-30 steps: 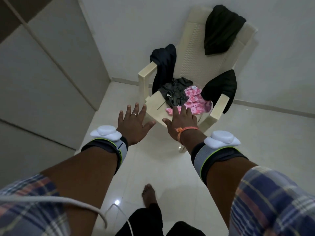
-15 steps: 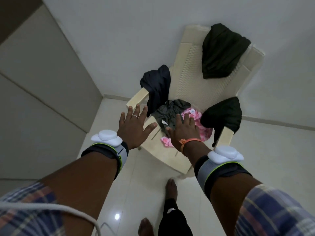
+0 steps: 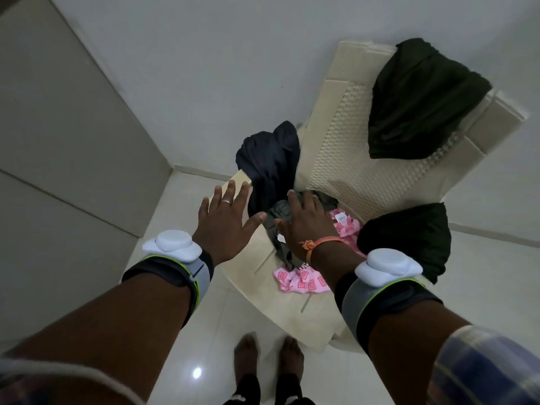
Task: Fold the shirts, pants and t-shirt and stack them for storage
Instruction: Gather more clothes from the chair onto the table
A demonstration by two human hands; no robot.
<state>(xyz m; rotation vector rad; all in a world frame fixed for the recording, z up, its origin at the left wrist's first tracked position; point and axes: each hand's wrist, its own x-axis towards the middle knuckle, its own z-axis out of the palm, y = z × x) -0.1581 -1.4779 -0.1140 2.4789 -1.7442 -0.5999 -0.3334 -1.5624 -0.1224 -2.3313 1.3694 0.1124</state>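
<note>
We look down on a cream plastic chair (image 3: 362, 171) standing in the corner of a white-tiled room, and the clothes to be folded are scattered over it. A grey garment (image 3: 277, 226) lies crumpled on the seat, partly on top of a pink patterned garment (image 3: 301, 283) that spreads toward the seat's front edge. A navy garment (image 3: 268, 162) hangs over the armrest on the left side of the picture, a black garment (image 3: 409, 232) over the armrest on the right, and a dark green garment (image 3: 420, 100) is draped across the top of the backrest.

Our left hand (image 3: 225, 226) is held flat above the seat's left edge, its fingers (image 3: 228, 194) spread wide and straight, gripping nothing; a ring sits on one of them. Our right hand (image 3: 306, 226) reaches over the grey garment with fingers (image 3: 295, 200) extended and only slightly parted. We cannot tell whether they touch the cloth. An orange thread bracelet (image 3: 324, 242) circles the right wrist, and each forearm carries a grey band with a white sensor (image 3: 172, 248). Below, our two bare feet (image 3: 267, 355) stand on the floor just in front of the chair.
</note>
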